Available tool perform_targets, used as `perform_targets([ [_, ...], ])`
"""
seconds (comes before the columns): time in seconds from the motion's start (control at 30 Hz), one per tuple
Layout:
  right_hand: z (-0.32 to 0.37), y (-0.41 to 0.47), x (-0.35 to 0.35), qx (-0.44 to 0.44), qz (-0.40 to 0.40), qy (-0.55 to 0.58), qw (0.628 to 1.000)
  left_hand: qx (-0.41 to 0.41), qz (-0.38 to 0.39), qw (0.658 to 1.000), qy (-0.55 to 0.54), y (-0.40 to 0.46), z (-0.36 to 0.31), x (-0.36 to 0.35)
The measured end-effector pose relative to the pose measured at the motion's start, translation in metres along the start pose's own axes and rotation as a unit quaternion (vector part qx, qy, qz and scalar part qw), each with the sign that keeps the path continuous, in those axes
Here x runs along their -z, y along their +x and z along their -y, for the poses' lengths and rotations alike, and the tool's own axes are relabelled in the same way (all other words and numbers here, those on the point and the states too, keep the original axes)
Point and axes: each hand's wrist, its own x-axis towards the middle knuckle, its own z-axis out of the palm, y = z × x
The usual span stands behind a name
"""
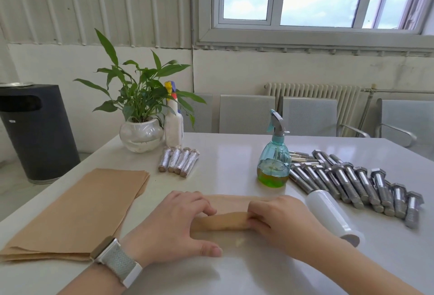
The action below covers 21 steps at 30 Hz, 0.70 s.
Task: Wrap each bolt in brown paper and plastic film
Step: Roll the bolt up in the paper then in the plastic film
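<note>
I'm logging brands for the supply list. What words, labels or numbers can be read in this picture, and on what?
None can be read.
White spray bottle beside the potted plant: no label text shows.
Small white sticker on the black round bin: too small to read.
Teal spray bottle of green liquid, white roll of plastic film, brown paper stack, steel bolts: no markings visible.

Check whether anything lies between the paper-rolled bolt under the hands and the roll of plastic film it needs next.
Nothing visible does. The paper-rolled bolt lies under both hands, and the plastic film roll lies just beyond the right hand, with only bare table between.
</note>
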Motion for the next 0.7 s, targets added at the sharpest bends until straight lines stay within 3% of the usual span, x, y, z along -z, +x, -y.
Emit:
perform_targets([
  [0.17,0.001,0.007,-0.005,-0.019,-0.006,0.0,1.0,0.016,0.009,0.999,0.046,0.014,-0.004,0.007],
  [0.57,0.001,0.006,-0.015,-0.086,-0.078,0.08,0.99,0.067,-0.086,0.992,0.067,0.03,-0.014,-0.009],
  [0.7,-0.001,0.003,-0.006,-0.035,-0.143,-0.006,0.989,0.09,-0.076,0.991,0.067,0.035,-0.016,-0.011],
])
